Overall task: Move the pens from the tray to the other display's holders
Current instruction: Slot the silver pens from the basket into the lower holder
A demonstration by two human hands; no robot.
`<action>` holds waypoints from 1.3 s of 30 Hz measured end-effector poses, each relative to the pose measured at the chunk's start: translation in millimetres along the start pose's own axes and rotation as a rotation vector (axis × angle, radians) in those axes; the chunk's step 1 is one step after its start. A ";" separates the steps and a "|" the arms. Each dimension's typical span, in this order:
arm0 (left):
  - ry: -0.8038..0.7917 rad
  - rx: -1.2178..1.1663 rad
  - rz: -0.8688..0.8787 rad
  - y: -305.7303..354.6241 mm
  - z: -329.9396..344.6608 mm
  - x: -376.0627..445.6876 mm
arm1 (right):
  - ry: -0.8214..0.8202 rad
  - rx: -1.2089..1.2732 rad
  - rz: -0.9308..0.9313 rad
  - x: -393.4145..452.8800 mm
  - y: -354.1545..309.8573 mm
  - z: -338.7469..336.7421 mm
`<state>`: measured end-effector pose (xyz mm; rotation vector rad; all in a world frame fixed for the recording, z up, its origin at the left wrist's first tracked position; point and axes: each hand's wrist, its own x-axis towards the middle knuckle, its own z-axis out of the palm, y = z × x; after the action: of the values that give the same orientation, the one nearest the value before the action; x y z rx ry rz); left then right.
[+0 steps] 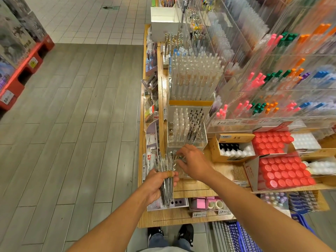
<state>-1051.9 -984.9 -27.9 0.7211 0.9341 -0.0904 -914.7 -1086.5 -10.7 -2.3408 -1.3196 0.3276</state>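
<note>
Nearest the head camera, the left hand [157, 184] has its grip wrapped round a bundle of slim clear-barrelled pens [164, 177], fingers and thumb curled at mid-length, tips pointing up and away. Just beyond, the right hand [192, 163] reaches into the shallow clear plastic tray [179, 174] on the wooden counter [209, 187]; its fingertips look bent round a pen or two there, though blur keeps me from being sure it pinches anything.

These pens should be light, stiff and smooth, so a loose bundle may fan out or slide; holding it at the middle, as now, seems soundest. Single pens are best taken near the upper end, leaving the tip free to drop into a hole.

Behind the tray stands the clear acrylic display with rows of holders [187, 128], partly filled with black and clear pens. Its hard rim sits close above the right hand. A cardboard box of small bottles [234, 148] crowds the right side; open room lies over the counter's near edge.
</note>
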 end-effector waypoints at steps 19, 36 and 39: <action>0.014 -0.016 0.025 5.0 -10.3 0.3 | -0.051 0.658 0.360 -0.6 -3.8 -36.4; 0.195 0.002 0.033 -6.9 -28.1 11.5 | 0.161 0.307 0.044 7.2 -7.6 -53.5; 0.196 0.017 0.034 -7.0 -27.8 12.4 | 0.154 0.157 -0.090 3.4 -8.4 -46.8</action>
<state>-1066.5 -970.8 -51.6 0.7708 1.1090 0.0026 -900.3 -1091.6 34.4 -2.1251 -1.2732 0.2100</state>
